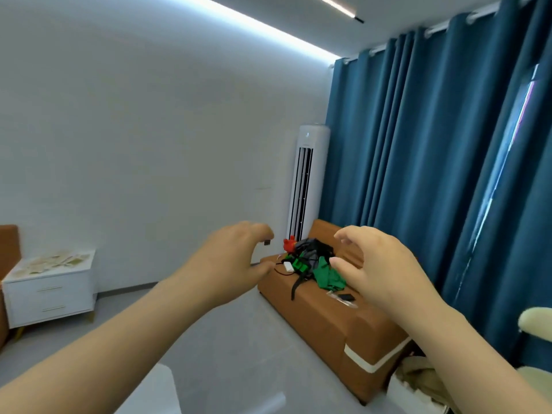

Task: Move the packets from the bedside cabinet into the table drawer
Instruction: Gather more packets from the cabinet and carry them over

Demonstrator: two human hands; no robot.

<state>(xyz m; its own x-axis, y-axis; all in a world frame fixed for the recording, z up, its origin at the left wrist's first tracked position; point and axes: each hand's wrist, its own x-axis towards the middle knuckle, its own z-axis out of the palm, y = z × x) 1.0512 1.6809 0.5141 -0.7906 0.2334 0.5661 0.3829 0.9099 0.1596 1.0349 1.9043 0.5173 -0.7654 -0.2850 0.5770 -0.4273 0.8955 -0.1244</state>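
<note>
Several pale packets lie spread over the top of a white two-drawer bedside cabinet at the far left, against the wall. My left hand and my right hand are both raised in mid-air in the middle of the view, far from the cabinet. Their fingers are loosely curled and hold nothing. No table drawer is in view.
An orange-brown sofa stands on the right, with a heap of green, grey and red things on it. Behind it stand a white tower air conditioner and blue curtains. Grey floor lies between cabinet and sofa.
</note>
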